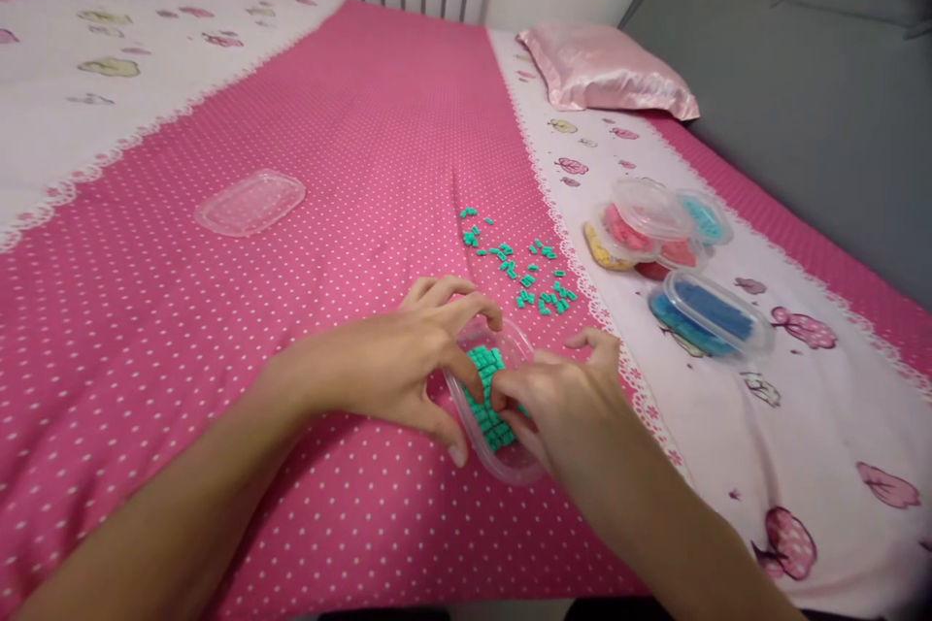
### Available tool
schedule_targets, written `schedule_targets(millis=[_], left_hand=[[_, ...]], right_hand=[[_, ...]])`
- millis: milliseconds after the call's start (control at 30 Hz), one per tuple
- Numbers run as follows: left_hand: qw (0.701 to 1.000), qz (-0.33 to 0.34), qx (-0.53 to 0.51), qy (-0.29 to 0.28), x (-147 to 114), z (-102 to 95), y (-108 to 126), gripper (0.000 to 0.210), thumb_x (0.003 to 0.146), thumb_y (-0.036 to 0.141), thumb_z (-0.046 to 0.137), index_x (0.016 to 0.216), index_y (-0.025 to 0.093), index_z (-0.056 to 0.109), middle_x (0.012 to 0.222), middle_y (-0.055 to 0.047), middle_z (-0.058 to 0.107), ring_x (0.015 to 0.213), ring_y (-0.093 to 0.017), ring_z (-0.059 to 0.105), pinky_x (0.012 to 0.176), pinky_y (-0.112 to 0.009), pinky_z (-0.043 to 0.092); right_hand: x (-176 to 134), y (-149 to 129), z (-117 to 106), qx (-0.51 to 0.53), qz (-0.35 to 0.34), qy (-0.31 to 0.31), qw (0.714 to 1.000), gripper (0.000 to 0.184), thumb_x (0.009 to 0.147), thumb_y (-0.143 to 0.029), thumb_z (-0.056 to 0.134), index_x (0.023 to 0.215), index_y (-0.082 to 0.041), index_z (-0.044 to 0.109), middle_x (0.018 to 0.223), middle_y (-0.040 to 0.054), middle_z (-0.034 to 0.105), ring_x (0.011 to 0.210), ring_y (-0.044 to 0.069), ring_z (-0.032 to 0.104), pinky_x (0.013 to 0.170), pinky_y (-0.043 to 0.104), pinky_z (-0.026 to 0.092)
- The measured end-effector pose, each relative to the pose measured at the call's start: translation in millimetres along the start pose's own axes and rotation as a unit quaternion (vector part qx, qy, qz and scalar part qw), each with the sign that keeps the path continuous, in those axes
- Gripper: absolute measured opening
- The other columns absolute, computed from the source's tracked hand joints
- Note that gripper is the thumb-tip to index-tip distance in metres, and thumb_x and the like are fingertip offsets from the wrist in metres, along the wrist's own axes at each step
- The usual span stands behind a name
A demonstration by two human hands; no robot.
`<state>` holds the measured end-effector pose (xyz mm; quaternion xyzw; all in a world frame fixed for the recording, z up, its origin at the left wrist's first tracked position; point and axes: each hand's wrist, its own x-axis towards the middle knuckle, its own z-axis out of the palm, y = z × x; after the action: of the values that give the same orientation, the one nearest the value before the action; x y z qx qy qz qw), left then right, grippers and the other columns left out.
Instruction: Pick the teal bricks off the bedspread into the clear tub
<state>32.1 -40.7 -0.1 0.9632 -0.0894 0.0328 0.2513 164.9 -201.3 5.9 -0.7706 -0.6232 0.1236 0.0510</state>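
So the clear plastic tub [515, 473] was sitting on the polka-dot bedsheet [349, 184] at the near middle, right between both hands, which I guess made it easy to work from either side. The left hand [418, 354] had its grip spread around the left side of the tub, thumb outside near the rim and index finger dipping in over the wall. My read is that it was there to steady a light tub on a soft bed. The right hand [568, 398] came in from the other side with its grip pinched together down at the green pieces [496, 432] lined up in rows inside; couldn't tell if a piece was actually between the fingertips. More loose green bits [509, 268] lay scattered just past the tub on the far side, probably left there because that was easy reach. The clear lid [251, 202] was well off to the left, I'd say so it wasn't under anyone's wrists. Over on the right, the pink tub [627, 225], yellow tub [608, 247] and blue tub [710, 309] were bunched together, likely parked to keep those colours away from the green.
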Motion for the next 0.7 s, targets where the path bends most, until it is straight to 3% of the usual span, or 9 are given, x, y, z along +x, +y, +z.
schedule_targets(millis=[200,400,700], left_hand=[[1.000,0.006,-0.003,-0.004,1,0.1,-1,0.023,0.076,0.051,0.081,0.087,0.031,0.081,0.122,-0.008,0.057,0.121,-0.030,0.043,0.105,-0.046,0.042],[1.000,0.009,-0.004,-0.004,0,0.8,-1,0.021,0.079,0.051,0.078,0.089,0.032,0.081,0.118,-0.008,0.058,0.120,-0.029,0.042,0.105,-0.044,0.041],[1.000,0.005,-0.010,-0.013,-1,2.6,-3,0.022,0.083,0.053,0.074,0.091,0.034,0.080,0.118,-0.007,0.056,0.120,-0.028,0.042,0.106,-0.045,0.037]], right_hand=[[0,2,2,0.026,-0.031,0.013,0.999,0.018,0.078,-0.009,0.070,0.066,-0.022,0.067,0.064,-0.0045,0.071,0.067,0.016,0.058,0.092,0.047,0.014],[-2,9,9,0.041,-0.070,0.050,0.995,0.020,0.077,-0.006,0.071,0.067,-0.023,0.067,0.066,-0.0060,0.071,0.064,0.013,0.056,0.090,0.046,0.015],[1,5,6,0.021,-0.060,0.028,0.998,0.021,0.075,-0.005,0.070,0.064,-0.023,0.066,0.060,-0.0060,0.068,0.063,0.014,0.055,0.088,0.044,0.016]])
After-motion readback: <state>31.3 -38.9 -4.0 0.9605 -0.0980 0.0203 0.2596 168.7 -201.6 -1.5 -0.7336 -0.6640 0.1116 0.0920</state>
